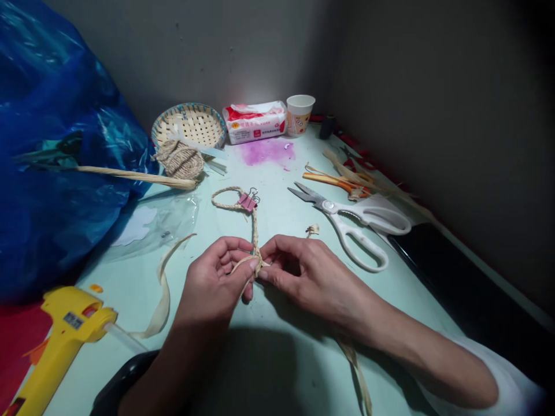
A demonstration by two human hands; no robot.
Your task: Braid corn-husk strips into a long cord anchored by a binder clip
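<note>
A thin braided cord (255,228) of pale plant fibre runs down from a pink binder clip (248,201), which grips it where a braided loop (217,199) begins. At the cord's lower end, my left hand (221,268) pinches the strands between thumb and fingers. My right hand (303,266) touches the same spot from the right, thumb and forefinger closed on the strands. The two hands nearly meet there. One loose strand curves over my left thumb, and another fibre strip (356,370) hangs out below my right forearm.
White scissors (347,216) lie partly open at right, beside a black flat object (451,283). A yellow glue gun (71,329) and blue plastic bag (65,144) are at left. Behind stand a woven basket (191,124), twine ball (180,160), tissue pack (255,122) and paper cup (300,114).
</note>
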